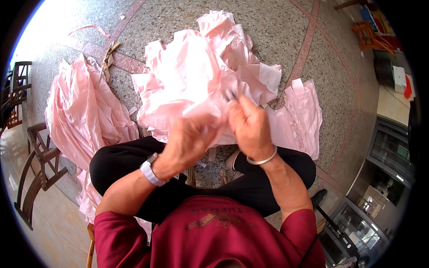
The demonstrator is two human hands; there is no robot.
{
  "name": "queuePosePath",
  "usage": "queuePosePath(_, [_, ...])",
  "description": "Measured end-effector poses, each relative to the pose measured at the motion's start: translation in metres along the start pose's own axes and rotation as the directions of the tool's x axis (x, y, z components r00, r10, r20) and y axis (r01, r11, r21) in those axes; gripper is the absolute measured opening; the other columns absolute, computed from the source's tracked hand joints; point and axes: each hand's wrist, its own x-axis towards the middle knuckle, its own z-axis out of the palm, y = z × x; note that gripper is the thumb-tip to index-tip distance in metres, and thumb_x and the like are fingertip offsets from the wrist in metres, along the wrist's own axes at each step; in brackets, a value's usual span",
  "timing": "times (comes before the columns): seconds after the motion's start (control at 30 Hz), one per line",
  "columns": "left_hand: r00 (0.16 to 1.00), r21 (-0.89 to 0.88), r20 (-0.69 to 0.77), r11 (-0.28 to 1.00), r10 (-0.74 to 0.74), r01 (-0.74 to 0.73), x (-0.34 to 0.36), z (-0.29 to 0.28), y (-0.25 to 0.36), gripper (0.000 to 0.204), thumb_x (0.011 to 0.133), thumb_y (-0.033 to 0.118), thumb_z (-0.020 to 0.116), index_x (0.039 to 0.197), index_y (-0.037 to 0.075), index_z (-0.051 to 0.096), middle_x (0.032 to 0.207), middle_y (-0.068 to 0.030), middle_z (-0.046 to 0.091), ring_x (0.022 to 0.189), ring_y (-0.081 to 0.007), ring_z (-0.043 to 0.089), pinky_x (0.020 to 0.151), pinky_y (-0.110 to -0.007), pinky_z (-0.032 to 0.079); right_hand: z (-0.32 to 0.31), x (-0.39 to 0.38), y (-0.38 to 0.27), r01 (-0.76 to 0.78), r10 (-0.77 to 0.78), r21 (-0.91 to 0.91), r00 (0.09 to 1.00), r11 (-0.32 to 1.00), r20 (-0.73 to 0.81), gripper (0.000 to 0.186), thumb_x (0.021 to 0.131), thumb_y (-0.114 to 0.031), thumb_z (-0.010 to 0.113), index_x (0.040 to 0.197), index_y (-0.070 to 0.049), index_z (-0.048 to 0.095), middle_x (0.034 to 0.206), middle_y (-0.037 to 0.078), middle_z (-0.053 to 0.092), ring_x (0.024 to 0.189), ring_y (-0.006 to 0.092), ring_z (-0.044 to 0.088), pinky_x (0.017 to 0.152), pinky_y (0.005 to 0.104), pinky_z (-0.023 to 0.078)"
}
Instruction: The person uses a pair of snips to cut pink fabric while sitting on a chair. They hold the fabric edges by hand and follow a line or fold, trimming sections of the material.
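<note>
A large heap of thin pale-pink cloth [187, 67] lies on the floor before my knees. My left hand [190, 138], smeared by motion and wearing a pale watch at its wrist, is closed on the near edge of the pink cloth. Close beside it, my right hand [250, 127] is closed around a small tool [230, 94] whose dark, narrow tips stick out above the fist. Blur hides the tool's exact kind. Part of the cloth sits right at the fingers of both hands.
More pink cloth [85, 107] is piled to the left, and another piece [297, 116] spreads at the right. A tan strip [107, 60] and a pink ribbon [91, 27] lie beyond. Dark wooden chairs [42, 156] stand left; glass-fronted cabinets [389, 147] line the right.
</note>
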Motion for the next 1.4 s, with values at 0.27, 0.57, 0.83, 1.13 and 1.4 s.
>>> queuePosePath(0.27, [0.931, -0.562, 0.245, 0.743, -0.271, 0.365, 0.007, -0.024, 0.01, 0.013, 0.092, 0.013, 0.065, 0.099, 0.004, 0.07, 0.081, 0.0009, 0.068, 0.066, -0.0058, 0.059, 0.059, -0.022, 0.046, -0.04, 0.021, -0.003, -0.236, 0.187, 0.599, 0.972, 0.765, 0.144, 0.016, 0.1, -0.017, 0.055, 0.104, -0.002, 0.06, 0.078, -0.002, 0.057, 0.056, 0.0019, 0.044, 0.045, 0.0162, 0.032])
queuePosePath(0.57, [0.91, -0.717, 0.327, 0.561, -0.254, 0.415, 0.003, -0.03, 0.01, 0.02, 0.094, 0.013, 0.062, 0.108, 0.0, 0.066, 0.093, -0.0048, 0.069, 0.075, -0.0096, 0.064, 0.066, -0.024, 0.052, -0.03, 0.013, -0.013, -0.426, 0.199, 0.55, 0.884, 0.719, 0.424, 0.032, 0.093, -0.003, 0.059, 0.125, 0.001, 0.053, 0.102, 0.002, 0.059, 0.092, 0.0085, 0.055, 0.082, 0.0235, 0.047])
queuePosePath(0.83, [0.894, -0.699, 0.345, 0.557, -0.287, 0.449, 0.005, -0.028, 0.009, 0.026, 0.092, 0.019, 0.065, 0.108, -0.002, 0.066, 0.092, -0.0065, 0.07, 0.074, -0.0115, 0.066, 0.066, -0.025, 0.053, -0.027, 0.008, -0.013, -0.021, -0.001, 0.291, 0.997, 0.956, 0.078, 0.022, 0.09, -0.008, 0.067, 0.11, -0.001, 0.058, 0.085, -0.003, 0.059, 0.072, 0.0041, 0.051, 0.067, 0.0191, 0.045])
queuePosePath(1.13, [0.883, -0.713, 0.325, 0.526, -0.338, 0.464, 0.006, -0.023, 0.011, 0.024, 0.093, 0.02, 0.065, 0.107, 0.001, 0.067, 0.089, -0.0055, 0.07, 0.071, -0.0116, 0.066, 0.063, -0.025, 0.054, -0.034, 0.003, -0.023, -0.016, 0.014, 0.219, 1.0, 0.976, 0.014, 0.016, 0.098, -0.013, 0.058, 0.106, 0.0, 0.059, 0.077, -0.003, 0.057, 0.063, 0.0021, 0.047, 0.057, 0.018, 0.039])
queuePosePath(1.4, [0.892, -0.753, 0.315, 0.487, -0.325, 0.444, 0.007, -0.023, 0.007, 0.024, 0.093, 0.021, 0.064, 0.109, 0.002, 0.066, 0.091, -0.0055, 0.069, 0.073, -0.012, 0.065, 0.063, -0.025, 0.053, -0.046, -0.01, -0.039, -0.26, 0.184, 0.196, 0.923, 0.945, 0.338, 0.025, 0.102, -0.019, 0.05, 0.095, 0.003, 0.06, 0.06, 0.0, 0.052, 0.051, 0.0046, 0.044, 0.046, 0.0217, 0.034])
